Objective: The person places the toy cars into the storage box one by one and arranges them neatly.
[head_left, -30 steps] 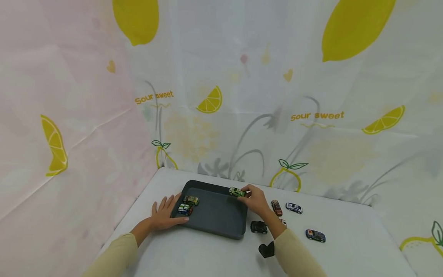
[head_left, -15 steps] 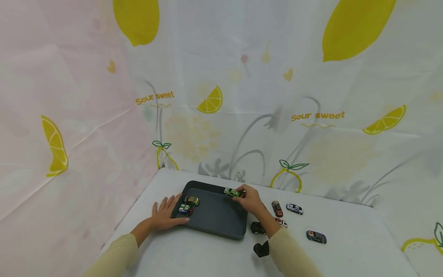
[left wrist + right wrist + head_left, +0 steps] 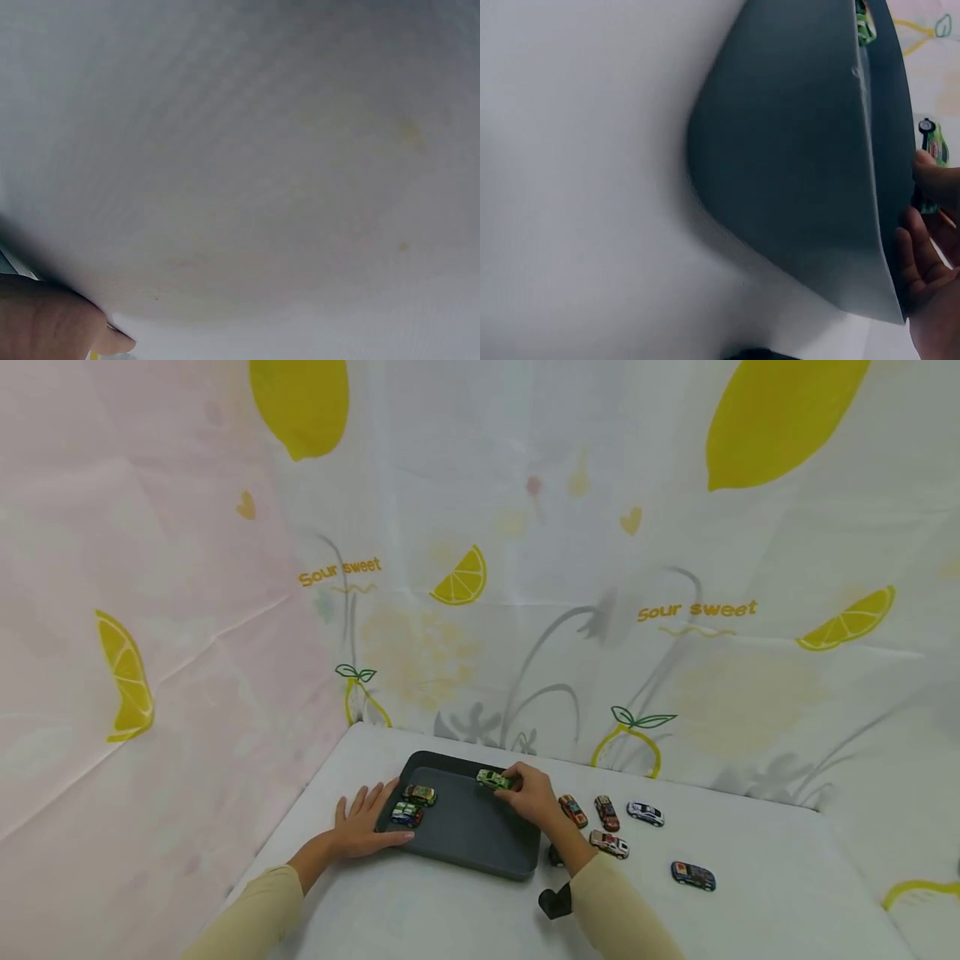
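Observation:
A green toy car (image 3: 492, 779) is pinched between the thumb and fingers of my right hand (image 3: 534, 795), over the far right part of a dark grey tray (image 3: 472, 843). In the right wrist view the same toy car (image 3: 934, 144) shows past the tray's wall (image 3: 780, 150), at my fingertips. My left hand (image 3: 366, 828) lies with spread fingers at the tray's left edge, its thumb along the near rim. Inside the tray, close to that hand, a yellow-green toy car (image 3: 420, 794) and a blue, green and white one (image 3: 407, 814) stand side by side.
Right of the tray are an orange toy car (image 3: 573, 811), a dark red one (image 3: 607, 813), a white one (image 3: 646, 813), a red-and-white one (image 3: 609, 844) and a blue one (image 3: 693, 875). A black toy car (image 3: 556, 856) is partly hidden by my right forearm. Patterned cloth walls rise behind.
My right hand has moved left along the tray's far side, carrying the green toy car. The orange toy car has come out from behind the right arm. My left hand stays at the tray.

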Demonstrator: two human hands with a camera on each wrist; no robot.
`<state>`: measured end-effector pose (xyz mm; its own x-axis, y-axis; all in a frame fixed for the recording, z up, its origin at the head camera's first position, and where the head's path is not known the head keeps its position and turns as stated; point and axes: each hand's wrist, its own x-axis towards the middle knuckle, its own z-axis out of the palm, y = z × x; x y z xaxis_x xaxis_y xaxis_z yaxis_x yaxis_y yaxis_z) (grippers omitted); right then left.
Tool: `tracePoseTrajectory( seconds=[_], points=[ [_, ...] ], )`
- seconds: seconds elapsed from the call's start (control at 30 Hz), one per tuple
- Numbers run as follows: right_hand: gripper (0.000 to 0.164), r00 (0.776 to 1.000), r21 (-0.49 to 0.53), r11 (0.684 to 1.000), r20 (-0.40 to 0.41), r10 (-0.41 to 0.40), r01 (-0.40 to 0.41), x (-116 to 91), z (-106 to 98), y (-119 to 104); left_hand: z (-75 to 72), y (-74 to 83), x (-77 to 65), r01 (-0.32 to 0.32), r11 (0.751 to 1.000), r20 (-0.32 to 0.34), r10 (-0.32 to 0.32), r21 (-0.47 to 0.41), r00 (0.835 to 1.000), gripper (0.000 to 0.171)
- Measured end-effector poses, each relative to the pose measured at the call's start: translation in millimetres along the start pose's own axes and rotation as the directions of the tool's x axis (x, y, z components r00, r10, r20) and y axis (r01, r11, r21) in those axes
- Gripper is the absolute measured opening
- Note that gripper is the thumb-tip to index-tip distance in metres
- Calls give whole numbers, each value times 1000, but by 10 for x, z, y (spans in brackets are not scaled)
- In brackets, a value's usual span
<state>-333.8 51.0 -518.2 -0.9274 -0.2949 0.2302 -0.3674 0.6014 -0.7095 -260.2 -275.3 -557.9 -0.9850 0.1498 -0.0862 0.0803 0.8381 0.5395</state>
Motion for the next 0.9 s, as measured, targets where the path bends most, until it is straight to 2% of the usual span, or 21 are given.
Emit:
tracePoseTrajectory(
  seconds=[0.23, 0.4, 0.57, 0.9],
  points=[
    [27, 1000, -9, 1000, 31, -8, 8, 9, 154, -7, 19, -1, -66, 16, 1000, 15, -16, 8, 1000, 107],
    [27, 998, 1, 999, 29, -52, 52, 59, 212, -23, -45, 74, -79, 21, 1000, 5, -21, 2, 1000, 108],
    [27, 999, -2, 999, 28, -42, 42, 86, 268, -68, -100, 118, -64, 27, 999, 20, -28, 17, 999, 108],
    [28, 997, 5, 997, 35, -75, 75, 92, 359, -32, -66, 126, -81, 21, 1000, 6, -21, -13, 1000, 108]
  ],
)
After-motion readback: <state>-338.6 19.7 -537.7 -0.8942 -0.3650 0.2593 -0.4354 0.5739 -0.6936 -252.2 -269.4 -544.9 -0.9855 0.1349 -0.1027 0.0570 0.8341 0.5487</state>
